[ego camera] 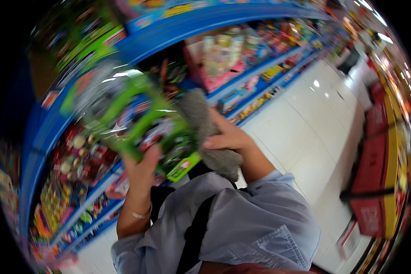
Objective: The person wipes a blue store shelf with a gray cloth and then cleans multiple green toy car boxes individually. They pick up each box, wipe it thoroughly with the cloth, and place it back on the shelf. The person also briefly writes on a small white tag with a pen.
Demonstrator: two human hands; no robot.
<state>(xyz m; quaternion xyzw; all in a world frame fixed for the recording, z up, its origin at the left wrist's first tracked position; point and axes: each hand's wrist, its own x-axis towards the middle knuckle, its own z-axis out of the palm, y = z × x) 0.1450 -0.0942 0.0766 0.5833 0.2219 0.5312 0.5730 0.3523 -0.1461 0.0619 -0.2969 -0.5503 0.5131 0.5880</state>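
My left hand [142, 171] grips the near edge of a green toy package [133, 113] with toy cars behind clear, shiny plastic. The package is tilted and blurred, and it stands out before the blue shelf. In my right hand [226, 135] is a grey cloth [205, 126], bunched against the right side of the package, with a part of it hanging below the hand. Some of my left fingers are hidden behind the package.
Blue shelves [178, 32] packed with boxed and bagged toys curve around the front and left. A pink toy box [219, 61] sits on a shelf beyond the cloth. Red and yellow display bins [370, 157] line the right side of the tiled aisle [304, 113].
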